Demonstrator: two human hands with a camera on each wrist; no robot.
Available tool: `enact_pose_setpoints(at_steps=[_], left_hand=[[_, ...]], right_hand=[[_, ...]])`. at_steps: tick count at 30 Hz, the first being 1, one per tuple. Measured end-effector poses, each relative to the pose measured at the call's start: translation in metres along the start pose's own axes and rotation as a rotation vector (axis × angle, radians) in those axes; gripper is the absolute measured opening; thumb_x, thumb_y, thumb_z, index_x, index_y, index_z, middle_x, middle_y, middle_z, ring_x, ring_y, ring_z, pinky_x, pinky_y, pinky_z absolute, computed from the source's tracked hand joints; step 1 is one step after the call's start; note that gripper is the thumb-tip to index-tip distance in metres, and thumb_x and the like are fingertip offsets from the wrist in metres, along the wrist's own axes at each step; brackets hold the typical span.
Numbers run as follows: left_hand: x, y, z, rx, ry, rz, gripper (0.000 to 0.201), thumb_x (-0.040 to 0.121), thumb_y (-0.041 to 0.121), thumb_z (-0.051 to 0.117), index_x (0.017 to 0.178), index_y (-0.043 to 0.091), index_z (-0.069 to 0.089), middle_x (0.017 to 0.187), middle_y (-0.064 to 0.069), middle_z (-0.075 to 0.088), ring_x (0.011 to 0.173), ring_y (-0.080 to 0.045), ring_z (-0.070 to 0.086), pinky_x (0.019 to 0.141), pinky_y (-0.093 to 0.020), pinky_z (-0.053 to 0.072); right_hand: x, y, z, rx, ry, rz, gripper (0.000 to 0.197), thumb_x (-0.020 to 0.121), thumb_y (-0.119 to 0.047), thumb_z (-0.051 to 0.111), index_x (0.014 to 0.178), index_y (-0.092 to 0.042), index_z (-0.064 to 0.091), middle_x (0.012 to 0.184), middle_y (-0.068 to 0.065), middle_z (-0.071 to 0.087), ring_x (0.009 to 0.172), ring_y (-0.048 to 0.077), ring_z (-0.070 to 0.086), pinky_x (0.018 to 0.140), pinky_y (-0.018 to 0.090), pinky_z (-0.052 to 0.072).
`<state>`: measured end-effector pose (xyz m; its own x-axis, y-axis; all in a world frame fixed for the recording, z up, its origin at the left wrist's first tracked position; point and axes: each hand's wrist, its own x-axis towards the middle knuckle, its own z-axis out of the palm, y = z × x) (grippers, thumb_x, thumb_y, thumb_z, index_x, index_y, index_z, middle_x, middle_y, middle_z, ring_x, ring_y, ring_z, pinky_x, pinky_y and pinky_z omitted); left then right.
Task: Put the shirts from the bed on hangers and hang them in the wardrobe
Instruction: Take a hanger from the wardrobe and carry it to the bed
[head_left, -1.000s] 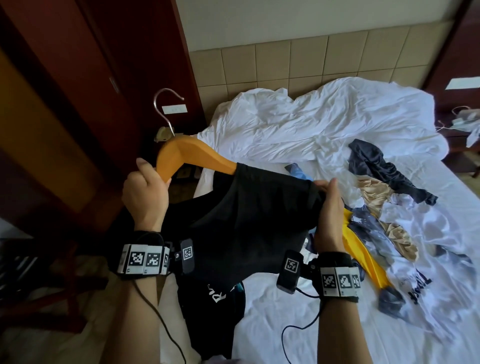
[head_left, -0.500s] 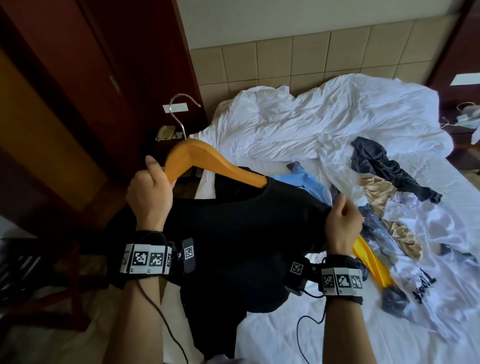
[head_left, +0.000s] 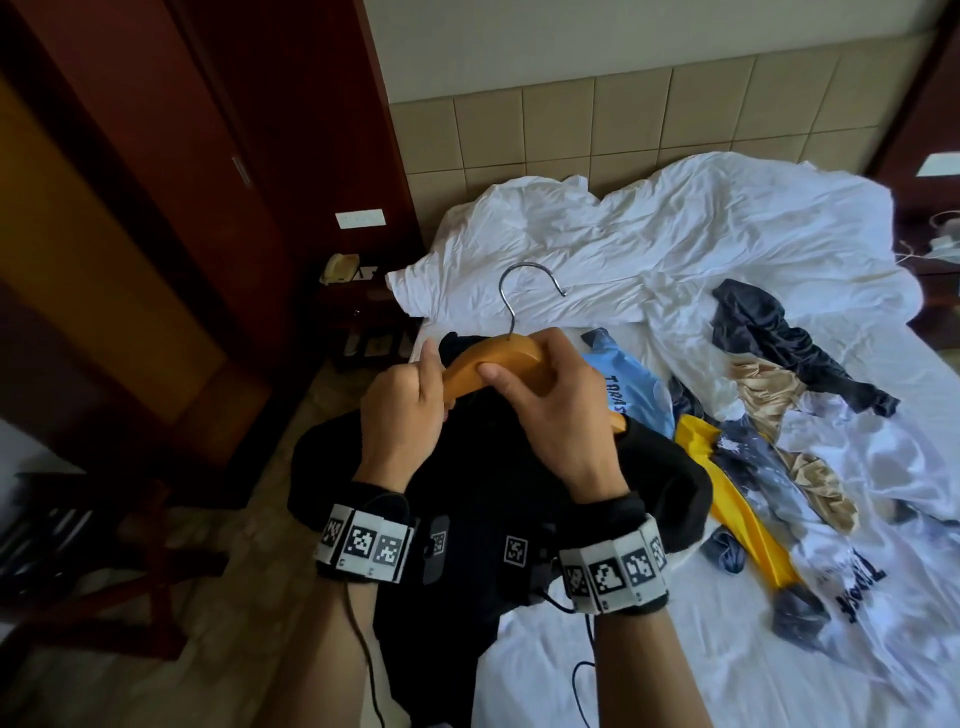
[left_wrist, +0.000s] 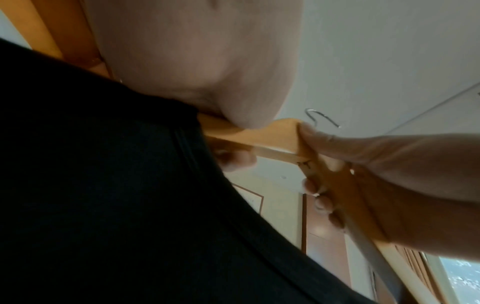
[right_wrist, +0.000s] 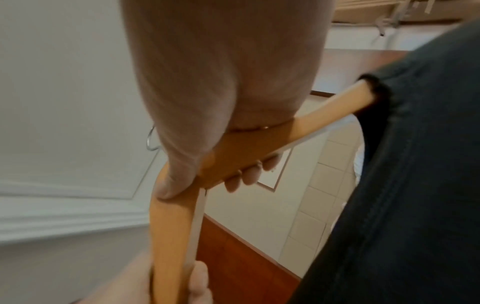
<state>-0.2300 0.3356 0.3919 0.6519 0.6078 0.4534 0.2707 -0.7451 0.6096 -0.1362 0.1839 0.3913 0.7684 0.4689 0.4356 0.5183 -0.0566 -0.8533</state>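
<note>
A wooden hanger (head_left: 488, 358) with a metal hook (head_left: 524, 288) is held up over the bed's left edge. A black shirt (head_left: 467, 504) hangs from it, with the right arm of the hanger inside the shirt. My left hand (head_left: 426, 395) grips the hanger's left arm at the collar. My right hand (head_left: 524, 379) wraps round the hanger's middle, thumb in front; the right wrist view shows its fingers (right_wrist: 249, 172) curled behind the wood. Several other shirts lie on the bed: light blue (head_left: 628, 395), yellow (head_left: 727, 483), white printed (head_left: 857, 519). The dark wooden wardrobe (head_left: 156, 208) stands on the left.
A crumpled white duvet (head_left: 649, 249) covers the head of the bed (head_left: 675, 665). A dark garment (head_left: 779, 338) and beige cloth (head_left: 763, 384) lie among the shirts. A phone (head_left: 340, 267) sits on a nightstand by the wardrobe. A dark wooden rack (head_left: 104, 571) stands at lower left.
My right hand left the shirt's shoulder and took the hanger's middle. The hanger swung right, its hook now over the bed. My left hand moved right with it.
</note>
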Motion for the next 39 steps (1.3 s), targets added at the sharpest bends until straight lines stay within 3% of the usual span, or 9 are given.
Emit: enact_pose_setpoints(at_steps=[4,10,13,17,23,30,33,35,39], left_hand=[[0.000,-0.020,-0.004,0.035,0.048,0.038,0.065,0.111,0.046,0.022,0.084,0.020,0.075,0.074,0.005,0.072,0.074,-0.011,0.069,0.075,-0.035,0.053],[-0.014,-0.044,-0.004,0.114,0.096,-0.139,0.079,0.102,0.055,0.014,0.077,0.005,0.070,0.066,-0.004,0.066,0.068,-0.021,0.064,0.073,-0.043,0.053],[-0.014,-0.049,0.001,0.083,0.110,-0.132,0.074,0.105,0.051,0.017,0.078,0.008,0.071,0.067,-0.001,0.065,0.068,-0.019,0.063,0.070,-0.041,0.053],[-0.011,-0.045,0.006,0.041,0.177,-0.124,0.080,0.102,0.051,0.017,0.074,-0.005,0.066,0.065,-0.017,0.064,0.060,-0.025,0.057,0.064,-0.041,0.048],[0.001,-0.031,0.008,0.059,0.086,-0.074,0.083,0.099,0.055,0.014,0.074,-0.004,0.067,0.071,-0.018,0.067,0.067,-0.034,0.061,0.063,-0.032,0.036],[0.034,-0.046,0.004,0.181,-0.094,0.064,0.093,0.100,0.058,0.012,0.087,-0.013,0.070,0.082,-0.028,0.072,0.081,-0.043,0.070,0.077,-0.053,0.054],[0.048,-0.049,0.001,0.236,-0.142,0.130,0.097,0.102,0.066,0.006,0.082,-0.006,0.069,0.074,-0.020,0.070,0.073,-0.036,0.068,0.071,-0.051,0.053],[0.055,-0.037,-0.004,0.234,-0.172,0.224,0.071,0.103,0.057,0.016,0.083,0.006,0.063,0.072,-0.006,0.063,0.071,-0.024,0.062,0.071,-0.047,0.051],[0.066,0.003,-0.015,0.199,-0.289,0.414,0.047,0.103,0.055,0.038,0.119,0.017,0.061,0.106,0.003,0.067,0.097,-0.012,0.060,0.084,-0.030,0.044]], right_hand=[[-0.007,0.007,-0.013,0.130,0.090,0.026,0.035,0.086,-0.045,0.083,0.095,-0.019,0.062,0.075,-0.010,0.063,0.072,0.005,0.060,0.070,0.021,0.049],[-0.010,0.016,-0.038,0.140,0.171,0.030,0.034,0.087,-0.041,0.084,0.099,-0.014,0.067,0.083,-0.003,0.069,0.079,0.012,0.065,0.074,0.025,0.052],[-0.014,0.018,-0.046,0.158,0.188,0.023,0.029,0.086,-0.034,0.085,0.098,-0.013,0.068,0.081,-0.007,0.069,0.075,0.004,0.063,0.072,0.015,0.048],[-0.013,0.024,-0.067,0.153,0.249,0.027,0.030,0.086,-0.035,0.084,0.098,-0.013,0.067,0.077,-0.013,0.067,0.073,-0.001,0.061,0.071,0.013,0.045],[-0.011,0.022,-0.081,0.115,0.278,0.042,0.032,0.084,-0.041,0.083,0.094,-0.015,0.067,0.078,-0.003,0.068,0.071,0.003,0.059,0.069,0.017,0.046],[0.007,0.013,-0.091,0.084,0.281,0.045,0.027,0.086,-0.032,0.086,0.083,-0.022,0.061,0.067,-0.011,0.057,0.063,0.000,0.050,0.062,0.012,0.040],[0.021,0.011,-0.096,0.045,0.250,0.051,0.033,0.088,-0.035,0.085,0.079,-0.023,0.055,0.060,-0.013,0.050,0.058,0.001,0.045,0.058,0.012,0.037],[0.033,0.011,-0.100,0.018,0.211,0.066,0.035,0.089,-0.039,0.083,0.081,-0.020,0.055,0.064,-0.009,0.050,0.059,0.001,0.046,0.057,0.013,0.037],[0.061,-0.001,-0.107,-0.044,0.089,0.088,0.038,0.091,-0.045,0.079,0.090,-0.013,0.057,0.075,-0.002,0.055,0.066,0.003,0.049,0.062,0.020,0.040]])
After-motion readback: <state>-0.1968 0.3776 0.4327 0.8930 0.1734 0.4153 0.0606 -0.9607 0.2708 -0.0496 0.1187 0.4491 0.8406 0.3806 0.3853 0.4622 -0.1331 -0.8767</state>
